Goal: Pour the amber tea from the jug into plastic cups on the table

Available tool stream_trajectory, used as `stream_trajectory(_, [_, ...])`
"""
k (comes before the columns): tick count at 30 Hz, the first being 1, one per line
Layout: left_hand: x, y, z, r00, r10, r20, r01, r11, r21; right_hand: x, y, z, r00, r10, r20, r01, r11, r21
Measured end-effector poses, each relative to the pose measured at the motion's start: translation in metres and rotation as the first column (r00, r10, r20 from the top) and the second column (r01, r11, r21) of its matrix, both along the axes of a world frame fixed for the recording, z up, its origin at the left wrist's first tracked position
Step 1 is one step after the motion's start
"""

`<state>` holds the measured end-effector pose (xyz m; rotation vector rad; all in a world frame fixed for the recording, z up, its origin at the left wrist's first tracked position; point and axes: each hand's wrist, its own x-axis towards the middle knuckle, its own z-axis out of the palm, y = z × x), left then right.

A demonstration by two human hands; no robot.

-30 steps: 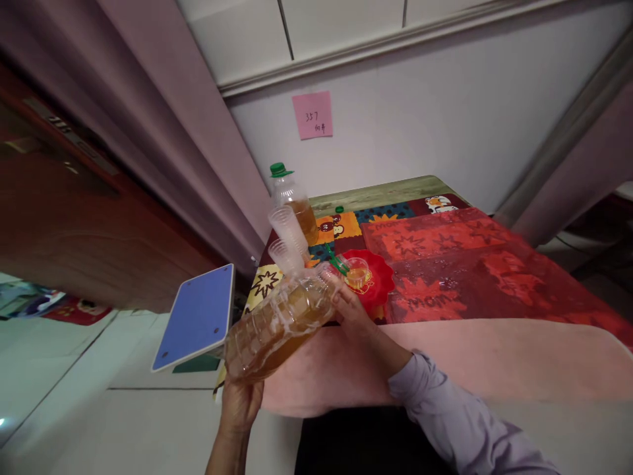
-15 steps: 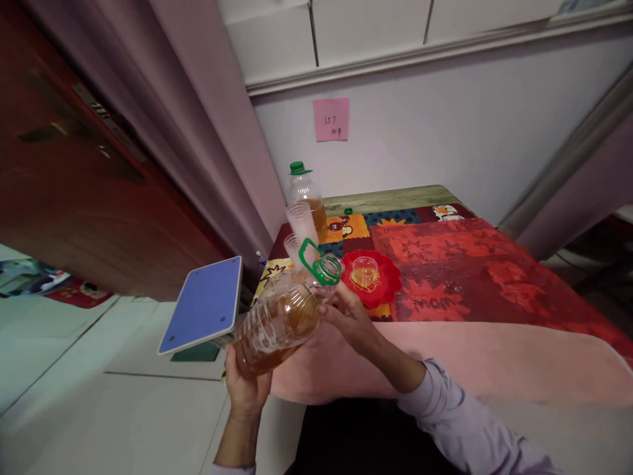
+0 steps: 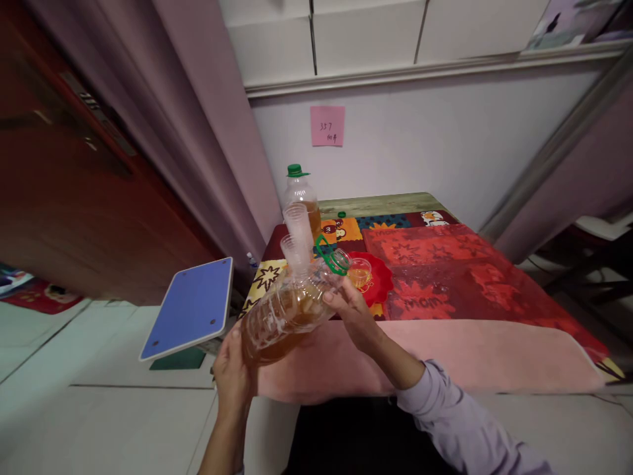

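Observation:
A large clear plastic bottle (image 3: 277, 323) of amber liquid is held tilted between both hands, its uncapped mouth with a green carrying ring pointing up and to the right. My left hand (image 3: 232, 363) grips the bottle's base. Near the neck, my right hand (image 3: 353, 310) is closed around the bottle's shoulder. Just beyond the mouth, a clear plastic cup (image 3: 359, 274) with some amber liquid stands on a red scalloped plate (image 3: 383, 284); the bottle's neck partly covers both. I cannot see liquid flowing from the mouth.
Behind the held bottle rise stacks of clear cups (image 3: 299, 227). A second bottle (image 3: 311, 208), green-capped, stands near the wall. A small green cap (image 3: 341, 214) lies on the patterned tablecloth (image 3: 435, 264). A blue-topped stool (image 3: 190, 300) is left of the table.
The bottle has tipped further towards horizontal, its mouth moving right towards the cup. My left hand has shifted around the base. The view has turned slightly.

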<state>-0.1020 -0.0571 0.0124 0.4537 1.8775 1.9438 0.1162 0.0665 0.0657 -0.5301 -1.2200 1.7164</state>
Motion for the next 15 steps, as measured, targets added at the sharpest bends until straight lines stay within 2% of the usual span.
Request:
stream_trajectory(2, [-0.007, -0.004, 0.012, 0.981, -0.058, -0.187, 0.057, 0.998, -0.011, -0.002, 0.000, 0.002, 1.000, 0.021, 0.011, -0.021, 1.000, 0.018])
stream_trajectory(3, [-0.010, -0.005, 0.019, 0.943, -0.127, -0.309, 0.130, 0.991, -0.012, -0.004, -0.001, 0.004, 0.999, 0.034, 0.015, -0.035, 0.999, 0.031])
stream_trajectory(4, [-0.013, -0.004, 0.026, 0.874, -0.222, -0.432, 0.229, 0.973, -0.036, -0.006, -0.002, 0.005, 0.999, 0.050, 0.017, -0.050, 0.998, 0.047])
stream_trajectory(6, [-0.015, 0.000, 0.039, 0.667, -0.399, -0.630, 0.384, 0.908, -0.169, -0.011, -0.006, 0.009, 0.997, 0.079, 0.021, -0.081, 0.993, 0.085])
stream_trajectory(8, [-0.016, 0.006, 0.047, 0.502, -0.480, -0.719, 0.405, 0.866, -0.295, -0.014, -0.010, 0.011, 0.993, 0.108, 0.041, -0.112, 0.986, 0.125])
stream_trajectory(9, [-0.016, 0.009, 0.048, 0.460, -0.488, -0.742, 0.386, 0.862, -0.327, -0.016, -0.010, 0.010, 0.990, 0.128, 0.052, -0.134, 0.981, 0.141])
stream_trajectory(12, [-0.019, 0.014, 0.045, 0.441, -0.453, -0.775, 0.331, 0.885, -0.329, -0.012, 0.000, 0.003, 0.986, 0.150, 0.078, -0.162, 0.971, 0.178])
stream_trajectory(13, [-0.020, 0.014, 0.043, 0.444, -0.438, -0.782, 0.320, 0.892, -0.318, -0.007, 0.008, -0.001, 0.988, 0.112, 0.103, -0.130, 0.972, 0.195])
stream_trajectory(15, [-0.023, 0.012, 0.037, 0.445, -0.414, -0.794, 0.309, 0.903, -0.298, 0.010, 0.032, -0.011, 0.972, -0.066, 0.226, 0.002, 0.962, 0.271])
